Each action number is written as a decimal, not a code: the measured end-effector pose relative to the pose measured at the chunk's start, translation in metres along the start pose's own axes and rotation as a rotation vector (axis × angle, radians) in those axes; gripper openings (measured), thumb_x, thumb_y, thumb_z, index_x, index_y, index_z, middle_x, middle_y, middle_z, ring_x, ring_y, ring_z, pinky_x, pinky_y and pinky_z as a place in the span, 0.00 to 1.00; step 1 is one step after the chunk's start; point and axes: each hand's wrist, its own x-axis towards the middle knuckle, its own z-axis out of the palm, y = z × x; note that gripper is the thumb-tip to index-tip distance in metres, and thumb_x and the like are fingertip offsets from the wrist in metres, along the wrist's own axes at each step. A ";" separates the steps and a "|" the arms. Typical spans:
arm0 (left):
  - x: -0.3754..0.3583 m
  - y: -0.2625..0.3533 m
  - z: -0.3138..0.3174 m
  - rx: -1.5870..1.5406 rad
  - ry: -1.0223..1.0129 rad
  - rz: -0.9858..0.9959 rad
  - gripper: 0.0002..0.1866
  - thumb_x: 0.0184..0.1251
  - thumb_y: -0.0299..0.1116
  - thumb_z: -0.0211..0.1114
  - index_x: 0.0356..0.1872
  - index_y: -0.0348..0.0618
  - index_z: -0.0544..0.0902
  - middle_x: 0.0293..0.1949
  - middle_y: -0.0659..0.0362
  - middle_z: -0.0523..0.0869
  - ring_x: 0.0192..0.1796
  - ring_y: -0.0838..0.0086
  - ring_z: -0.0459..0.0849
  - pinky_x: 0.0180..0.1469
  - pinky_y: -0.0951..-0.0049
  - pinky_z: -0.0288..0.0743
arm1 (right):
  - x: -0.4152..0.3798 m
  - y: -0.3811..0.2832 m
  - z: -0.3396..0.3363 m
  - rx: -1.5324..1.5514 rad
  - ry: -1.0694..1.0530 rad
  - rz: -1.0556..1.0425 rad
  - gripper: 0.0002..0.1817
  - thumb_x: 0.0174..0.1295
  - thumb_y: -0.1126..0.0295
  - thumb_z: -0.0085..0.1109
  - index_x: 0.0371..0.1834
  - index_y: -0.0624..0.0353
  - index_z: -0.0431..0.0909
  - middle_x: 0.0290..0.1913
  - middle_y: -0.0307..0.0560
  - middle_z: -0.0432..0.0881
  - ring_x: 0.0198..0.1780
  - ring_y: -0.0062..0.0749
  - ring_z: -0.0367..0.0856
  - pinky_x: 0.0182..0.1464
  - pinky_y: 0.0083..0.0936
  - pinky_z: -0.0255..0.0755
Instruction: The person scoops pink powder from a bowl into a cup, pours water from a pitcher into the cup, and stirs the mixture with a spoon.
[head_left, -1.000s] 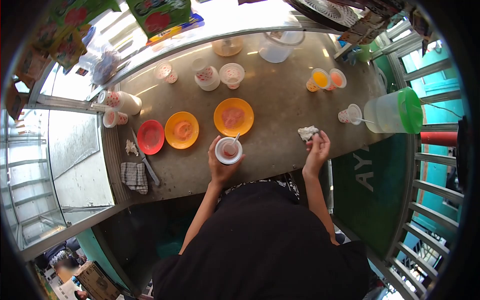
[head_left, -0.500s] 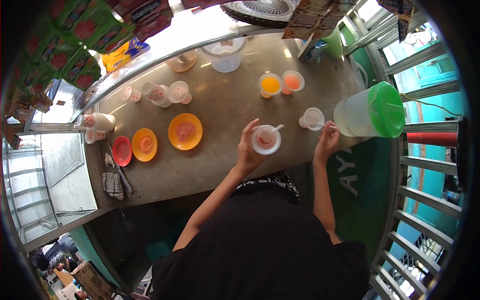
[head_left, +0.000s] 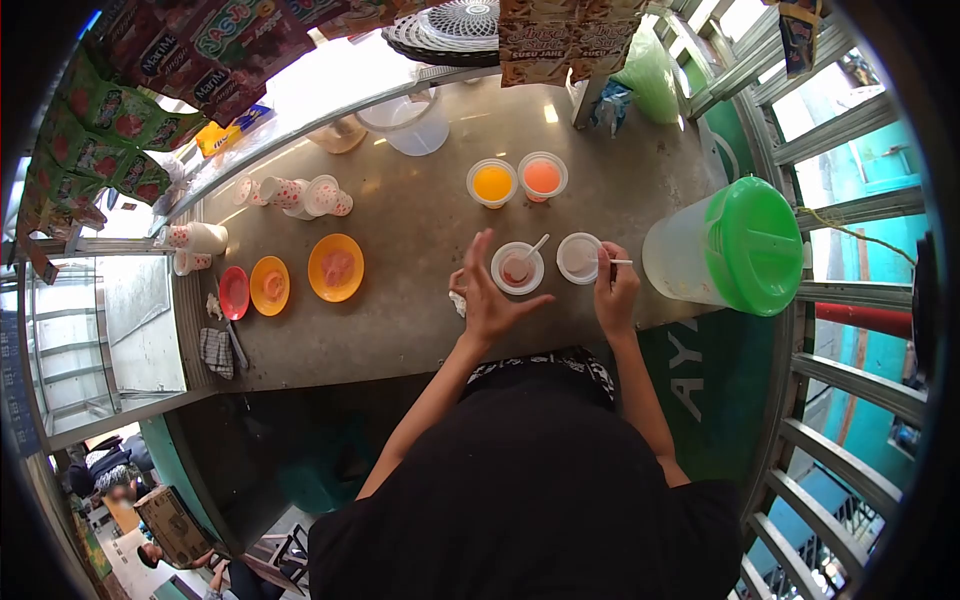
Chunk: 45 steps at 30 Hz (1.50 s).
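Note:
My left hand is beside a clear cup with reddish-brown contents and a white spoon leaning in it. Its thumb and index finger are spread, while the other fingers curl by a crumpled white cloth or tissue at the hand's outer side. My right hand pinches the white handle of a spoon at the rim of a second cup, which has pale contents. Behind these stand a cup of orange drink and a cup of pinkish-orange drink.
A large container with a green lid stands at the right. To the left are two orange plates and a red plate. Stacked cups lie behind them, near a clear tub. Sachets hang overhead.
My left hand has let go of the reddish cup and spread beside it. My right hand, with the spoon, and the pale cup have come closer to the reddish cup. The view has shifted.

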 end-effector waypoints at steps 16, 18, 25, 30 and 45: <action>0.055 0.067 0.045 0.811 -0.451 0.614 0.46 0.41 0.58 0.79 0.64 0.50 0.77 0.62 0.63 0.80 0.76 0.71 0.64 0.74 0.42 0.37 | 0.003 0.016 -0.012 0.116 -0.126 0.037 0.10 0.75 0.71 0.56 0.52 0.66 0.80 0.35 0.48 0.85 0.30 0.24 0.79 0.33 0.24 0.73; 0.056 0.065 0.048 0.725 -0.439 0.574 0.42 0.39 0.55 0.81 0.60 0.49 0.80 0.55 0.62 0.83 0.71 0.70 0.71 0.75 0.43 0.36 | 0.003 0.017 -0.013 0.132 -0.101 0.036 0.10 0.76 0.69 0.54 0.50 0.66 0.80 0.34 0.46 0.84 0.29 0.22 0.77 0.32 0.23 0.72; 0.062 0.066 0.047 0.504 -0.449 0.502 0.40 0.40 0.52 0.79 0.58 0.49 0.80 0.53 0.61 0.82 0.65 0.70 0.76 0.75 0.45 0.35 | -0.007 0.025 -0.022 0.198 0.014 0.188 0.10 0.78 0.68 0.53 0.44 0.65 0.79 0.31 0.42 0.81 0.27 0.18 0.74 0.30 0.20 0.70; 0.071 0.075 0.039 0.240 -0.329 0.520 0.42 0.42 0.48 0.77 0.63 0.46 0.77 0.53 0.58 0.82 0.63 0.69 0.78 0.75 0.46 0.35 | 0.004 -0.011 -0.032 0.353 0.182 0.089 0.08 0.77 0.72 0.52 0.44 0.65 0.78 0.32 0.41 0.81 0.30 0.16 0.78 0.31 0.15 0.72; 0.069 0.087 -0.071 -0.174 0.057 0.357 0.50 0.34 0.31 0.83 0.68 0.40 0.71 0.55 0.48 0.78 0.58 0.54 0.80 0.59 0.59 0.78 | 0.031 -0.133 -0.025 0.489 -0.046 -0.145 0.07 0.78 0.74 0.51 0.45 0.67 0.76 0.32 0.44 0.82 0.28 0.17 0.76 0.32 0.16 0.71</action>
